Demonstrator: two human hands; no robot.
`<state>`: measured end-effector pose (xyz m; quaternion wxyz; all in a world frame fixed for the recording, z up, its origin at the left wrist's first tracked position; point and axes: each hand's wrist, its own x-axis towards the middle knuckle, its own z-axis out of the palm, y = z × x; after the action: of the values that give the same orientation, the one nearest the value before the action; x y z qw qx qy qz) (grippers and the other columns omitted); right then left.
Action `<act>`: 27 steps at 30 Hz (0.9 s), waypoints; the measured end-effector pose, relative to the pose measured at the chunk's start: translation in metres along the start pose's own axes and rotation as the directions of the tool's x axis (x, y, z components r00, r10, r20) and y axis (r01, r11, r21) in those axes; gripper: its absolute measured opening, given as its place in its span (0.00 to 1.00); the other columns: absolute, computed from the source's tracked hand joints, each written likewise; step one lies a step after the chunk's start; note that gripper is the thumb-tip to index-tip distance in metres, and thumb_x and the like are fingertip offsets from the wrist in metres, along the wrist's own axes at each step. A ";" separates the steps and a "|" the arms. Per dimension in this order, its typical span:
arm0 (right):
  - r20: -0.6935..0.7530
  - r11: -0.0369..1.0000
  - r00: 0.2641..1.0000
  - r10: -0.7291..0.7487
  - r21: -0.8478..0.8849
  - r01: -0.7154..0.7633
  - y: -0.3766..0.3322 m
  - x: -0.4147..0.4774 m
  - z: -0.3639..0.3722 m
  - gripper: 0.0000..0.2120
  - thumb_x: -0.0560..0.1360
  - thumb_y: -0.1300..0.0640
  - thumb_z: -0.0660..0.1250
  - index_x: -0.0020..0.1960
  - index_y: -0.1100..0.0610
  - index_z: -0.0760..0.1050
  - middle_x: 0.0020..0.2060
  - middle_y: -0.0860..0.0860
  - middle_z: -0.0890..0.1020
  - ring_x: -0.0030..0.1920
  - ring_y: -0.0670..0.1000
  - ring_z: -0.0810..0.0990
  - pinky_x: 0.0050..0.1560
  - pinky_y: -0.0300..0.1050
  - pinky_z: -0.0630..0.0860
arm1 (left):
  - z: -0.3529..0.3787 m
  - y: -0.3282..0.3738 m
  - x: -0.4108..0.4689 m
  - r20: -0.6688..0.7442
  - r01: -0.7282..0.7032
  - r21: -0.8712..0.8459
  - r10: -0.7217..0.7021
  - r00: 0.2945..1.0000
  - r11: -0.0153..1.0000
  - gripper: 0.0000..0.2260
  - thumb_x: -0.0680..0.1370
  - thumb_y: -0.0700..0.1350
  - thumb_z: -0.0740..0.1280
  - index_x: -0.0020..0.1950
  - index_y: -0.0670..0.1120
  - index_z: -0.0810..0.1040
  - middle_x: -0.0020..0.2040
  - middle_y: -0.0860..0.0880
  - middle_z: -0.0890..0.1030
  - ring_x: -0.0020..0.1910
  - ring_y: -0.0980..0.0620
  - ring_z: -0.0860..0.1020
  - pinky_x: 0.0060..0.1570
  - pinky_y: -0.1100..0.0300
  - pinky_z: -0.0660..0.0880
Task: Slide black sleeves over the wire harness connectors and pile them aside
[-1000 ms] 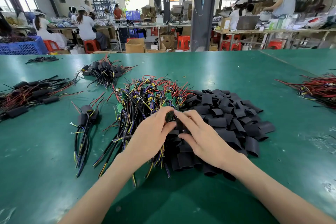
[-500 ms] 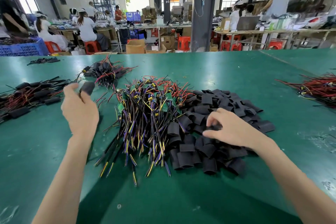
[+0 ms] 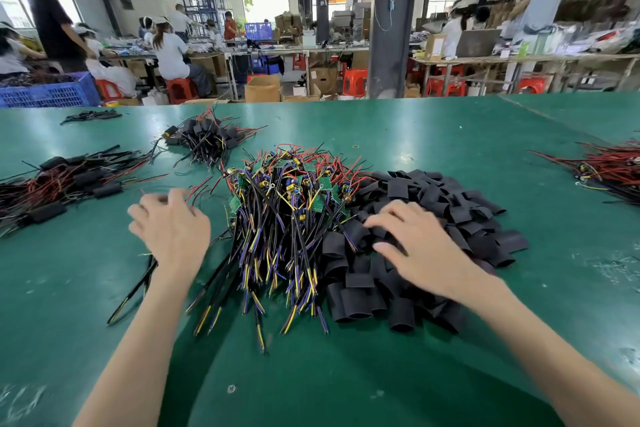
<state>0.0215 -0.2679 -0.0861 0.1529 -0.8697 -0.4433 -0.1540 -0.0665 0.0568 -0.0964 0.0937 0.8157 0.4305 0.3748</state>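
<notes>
Sleeves [image 3: 446,204] heaped centre-right on table [image 3: 381,128], touching harness pile [image 3: 284,218] on its left side. R hand [image 3: 420,248] laid palm-down on sleeves, fingers spread & straight, pinching nothing. L hand [image 3: 171,227] just left of harness pile, over a few sleeved leads [image 3: 133,291], fingers loose & apart, blurred. Further out, sleeved heap [image 3: 59,184] at far left, another heap [image 3: 207,139] behind, nr table middle. Red wires [image 3: 609,168] at right edge, well apart. Blue crate [image 3: 48,92] beyond far-left corner; workers at benches in bkgd.

Matt black sleeves [image 3: 433,204] lie on a glossy green table [image 3: 381,135].
</notes>
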 end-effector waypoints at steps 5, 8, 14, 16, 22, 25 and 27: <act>0.114 0.950 0.954 -0.278 0.182 0.255 -0.031 -0.004 0.022 0.16 0.77 0.57 0.61 0.65 0.51 0.72 0.64 0.48 0.70 0.63 0.50 0.67 0.61 0.51 0.65 | 0.009 0.028 -0.017 0.224 -0.144 -0.369 0.238 0.945 0.918 0.11 0.80 0.46 0.60 0.58 0.44 0.78 0.54 0.42 0.78 0.51 0.42 0.75 0.55 0.52 0.69; 0.137 0.947 0.957 -0.257 0.233 0.222 -0.028 -0.006 0.025 0.15 0.77 0.54 0.63 0.64 0.51 0.73 0.63 0.49 0.69 0.62 0.49 0.66 0.63 0.50 0.64 | 0.015 0.030 -0.022 0.250 -0.055 -0.447 0.183 0.951 0.893 0.11 0.80 0.42 0.59 0.60 0.45 0.76 0.58 0.42 0.74 0.52 0.45 0.74 0.53 0.57 0.67; 0.233 0.943 0.955 -0.186 0.316 0.107 -0.017 -0.005 0.015 0.18 0.76 0.58 0.66 0.64 0.46 0.72 0.57 0.46 0.69 0.58 0.47 0.67 0.63 0.44 0.62 | 0.017 0.022 -0.014 0.447 0.231 -0.493 0.017 0.894 0.839 0.17 0.79 0.47 0.63 0.67 0.42 0.74 0.62 0.45 0.77 0.60 0.47 0.74 0.63 0.55 0.67; 0.267 0.957 0.945 -0.189 0.268 0.115 -0.016 -0.004 0.017 0.19 0.77 0.58 0.64 0.66 0.45 0.70 0.57 0.47 0.70 0.58 0.47 0.67 0.62 0.45 0.62 | 0.015 0.023 -0.013 0.438 0.268 -0.540 -0.006 0.899 0.798 0.17 0.77 0.48 0.67 0.63 0.43 0.77 0.57 0.46 0.80 0.57 0.47 0.76 0.63 0.54 0.70; 0.274 0.947 0.944 -0.182 0.307 0.093 -0.017 -0.003 0.019 0.19 0.77 0.59 0.64 0.66 0.46 0.69 0.51 0.47 0.71 0.53 0.45 0.67 0.57 0.40 0.63 | 0.000 0.032 -0.006 0.338 0.358 -0.795 -0.132 0.932 0.489 0.21 0.70 0.36 0.74 0.58 0.44 0.70 0.45 0.51 0.76 0.43 0.54 0.77 0.51 0.59 0.75; 0.222 0.928 0.969 -0.108 0.371 0.018 -0.017 -0.003 0.018 0.18 0.76 0.63 0.64 0.64 0.51 0.69 0.52 0.44 0.71 0.54 0.43 0.69 0.57 0.38 0.64 | -0.010 0.036 -0.005 0.446 0.454 -0.872 -0.083 0.891 0.184 0.16 0.74 0.29 0.67 0.59 0.38 0.68 0.43 0.46 0.74 0.38 0.50 0.77 0.54 0.57 0.78; 0.151 0.931 0.987 -0.056 0.366 -0.003 -0.016 -0.001 0.015 0.14 0.76 0.64 0.63 0.60 0.54 0.72 0.50 0.46 0.71 0.50 0.46 0.71 0.54 0.40 0.66 | -0.020 0.038 -0.003 0.606 0.603 -0.793 0.012 0.795 0.080 0.07 0.76 0.29 0.64 0.51 0.38 0.75 0.40 0.45 0.76 0.36 0.54 0.77 0.57 0.61 0.74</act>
<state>0.0100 -0.2539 -0.0980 0.2737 -0.8297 -0.4865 -0.0012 -0.0572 0.0282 -0.0660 0.7729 0.5046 0.2092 0.3230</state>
